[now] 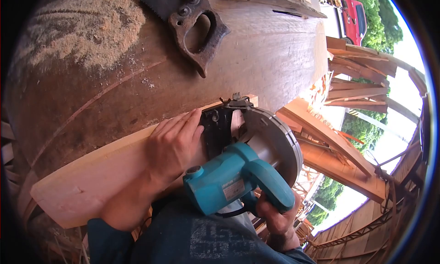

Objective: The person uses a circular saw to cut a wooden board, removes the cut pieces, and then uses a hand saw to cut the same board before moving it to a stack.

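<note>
My right hand point(279, 218) is wrapped round the rear handle of a teal circular saw point(229, 177). The saw's silver blade guard point(275, 142) faces away to the right. Its black base plate point(217, 131) rests against the right end of a pale wooden board point(98, 179). My left hand point(176, 138) grips this board just left of the base plate, with its fingers close together over the upper edge. The board lies along the near side of a worn wooden workbench point(256, 57). The blade itself is hidden from view.
A handsaw point(199, 35) with a wooden handle lies on the bench, beside a heap of sawdust point(98, 25). A wood piece point(284, 0) sits at the far edge. Stacked timber point(357, 85) and a thick beam point(334, 149) are at the right. A red vehicle point(355, 16) stands outside.
</note>
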Demonstrator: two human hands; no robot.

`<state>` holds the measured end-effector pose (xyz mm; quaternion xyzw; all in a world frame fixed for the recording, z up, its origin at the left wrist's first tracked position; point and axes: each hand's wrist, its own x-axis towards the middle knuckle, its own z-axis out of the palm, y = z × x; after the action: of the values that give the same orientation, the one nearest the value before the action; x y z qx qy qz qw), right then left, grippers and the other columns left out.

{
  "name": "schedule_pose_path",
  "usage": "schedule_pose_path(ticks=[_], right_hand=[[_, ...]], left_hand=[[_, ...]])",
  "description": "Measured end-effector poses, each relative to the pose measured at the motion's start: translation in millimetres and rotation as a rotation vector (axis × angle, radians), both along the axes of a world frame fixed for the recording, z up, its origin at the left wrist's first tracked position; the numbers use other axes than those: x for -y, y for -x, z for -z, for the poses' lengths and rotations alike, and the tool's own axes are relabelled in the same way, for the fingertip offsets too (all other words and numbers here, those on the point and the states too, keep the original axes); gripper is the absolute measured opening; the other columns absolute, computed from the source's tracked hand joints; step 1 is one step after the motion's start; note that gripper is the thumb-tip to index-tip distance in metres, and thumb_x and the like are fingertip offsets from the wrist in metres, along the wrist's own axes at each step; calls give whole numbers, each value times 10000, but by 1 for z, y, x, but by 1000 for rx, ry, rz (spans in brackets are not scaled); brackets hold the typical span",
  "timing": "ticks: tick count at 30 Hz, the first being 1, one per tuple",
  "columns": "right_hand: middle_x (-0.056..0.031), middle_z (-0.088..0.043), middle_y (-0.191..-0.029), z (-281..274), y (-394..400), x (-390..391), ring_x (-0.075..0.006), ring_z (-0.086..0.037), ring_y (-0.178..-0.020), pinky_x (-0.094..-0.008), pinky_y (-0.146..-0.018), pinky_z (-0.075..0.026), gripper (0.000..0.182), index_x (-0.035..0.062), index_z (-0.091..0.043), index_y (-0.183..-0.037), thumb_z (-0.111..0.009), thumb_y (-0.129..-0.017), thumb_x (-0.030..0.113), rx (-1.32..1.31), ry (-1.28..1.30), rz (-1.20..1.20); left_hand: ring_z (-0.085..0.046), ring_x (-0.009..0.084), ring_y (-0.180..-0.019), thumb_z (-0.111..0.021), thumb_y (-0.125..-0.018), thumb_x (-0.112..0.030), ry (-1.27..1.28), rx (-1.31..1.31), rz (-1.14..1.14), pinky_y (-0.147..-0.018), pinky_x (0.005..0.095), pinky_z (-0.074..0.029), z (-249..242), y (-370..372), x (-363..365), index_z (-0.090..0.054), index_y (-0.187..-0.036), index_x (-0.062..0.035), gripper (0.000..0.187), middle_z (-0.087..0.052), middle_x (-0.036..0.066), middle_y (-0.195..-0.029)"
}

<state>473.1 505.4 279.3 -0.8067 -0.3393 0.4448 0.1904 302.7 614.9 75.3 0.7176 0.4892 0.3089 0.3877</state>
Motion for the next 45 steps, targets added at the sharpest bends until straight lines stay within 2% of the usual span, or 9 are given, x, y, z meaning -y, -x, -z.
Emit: schedule_pose_path(ticks=[9,12,15,18,24,33,45], right_hand=[[-53,-645,-795,1,4,-13,-130,-566,-678,-277,-614,-452,306,-38,-648,-1032,-761,-774,82,-18,-8,57],[-51,-644,-785,1,-1,-13,-127,-564,-670,-274,-611,-450,311,-45,-647,-1024,-767,-772,95,-21,-5,4],[-48,-645,-783,2,-3,-14,-129,-563,-662,-272,-611,-450,323,-50,-647,-1020,-773,-769,111,-16,-16,-7],[-47,-647,-791,3,0,-16,-130,-564,-670,-271,-616,-449,333,-49,-646,-1022,-776,-767,121,-25,-27,39],[-53,-647,-806,3,-1,-23,-132,-562,-685,-274,-631,-450,338,-49,-644,-1029,-777,-773,128,-39,-25,15],[-64,-649,-819,4,3,-33,-146,-575,-699,-283,-639,-456,330,-54,-642,-1013,-765,-769,133,-27,-59,42],[-69,-654,-854,3,7,-46,-152,-582,-730,-282,-674,-467,344,-53,-647,-1026,-737,-778,167,-22,-38,60]], left_hand=[[-713,356,-881,-628,-901,-89,142,145,-8,-758,410,-564,-2,10,-12,-673,-1183,5,300,-729,178,-953],[-714,365,-845,-584,-936,-107,218,284,-73,-736,417,-570,-2,14,-14,-675,-1132,11,246,-706,221,-912],[-703,386,-805,-533,-975,-131,328,416,-96,-692,408,-553,-7,21,-22,-670,-1031,26,216,-690,223,-853],[-700,260,-728,-472,-999,-159,400,456,-79,-698,335,-532,-7,27,-23,-664,-948,55,292,-695,175,-793],[-678,246,-681,-433,-1008,-174,502,411,-23,-670,337,-525,-5,34,-25,-629,-836,75,360,-673,173,-732],[-677,249,-650,-423,-1003,-182,530,475,-57,-656,348,-533,-7,34,-26,-629,-813,76,381,-692,213,-765],[-681,273,-618,-387,-1001,-175,517,491,-92,-655,363,-560,-4,32,-23,-611,-763,61,403,-659,187,-695]])
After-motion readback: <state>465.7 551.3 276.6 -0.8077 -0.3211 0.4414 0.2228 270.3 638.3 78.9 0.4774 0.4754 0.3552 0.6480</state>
